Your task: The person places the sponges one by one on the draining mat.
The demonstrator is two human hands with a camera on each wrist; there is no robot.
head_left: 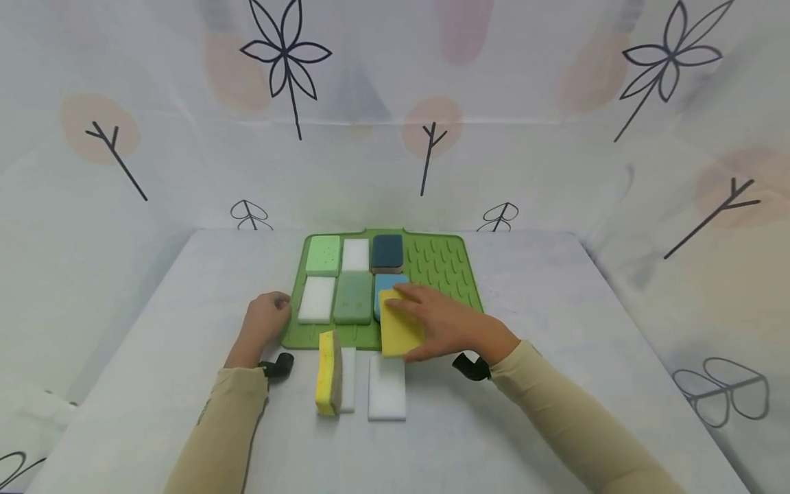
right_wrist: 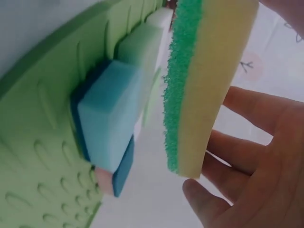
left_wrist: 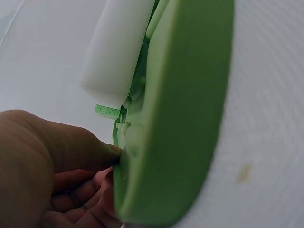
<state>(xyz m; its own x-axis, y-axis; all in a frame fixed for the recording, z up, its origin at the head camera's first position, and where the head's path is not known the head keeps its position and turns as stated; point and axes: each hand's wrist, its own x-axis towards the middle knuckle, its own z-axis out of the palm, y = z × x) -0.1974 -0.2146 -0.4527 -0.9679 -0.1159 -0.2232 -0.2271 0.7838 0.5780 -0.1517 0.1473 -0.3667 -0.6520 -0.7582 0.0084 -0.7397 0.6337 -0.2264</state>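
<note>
My right hand holds a yellow sponge with a green scouring side, thumb and fingers at its edges. The sponge is raised over the front of the green ridged mat, partly covering a blue sponge. At the mat's left edge, my left hand pinches the rim, its thumb on top and the other fingers curled below. On the mat lie a light green sponge, a white block, a dark blue sponge, another white block and a green sponge.
In front of the mat, a yellow and grey sponge stands on its side against a white block. Another white block lies flat to its right. A patterned cloth backdrop rises behind the white table.
</note>
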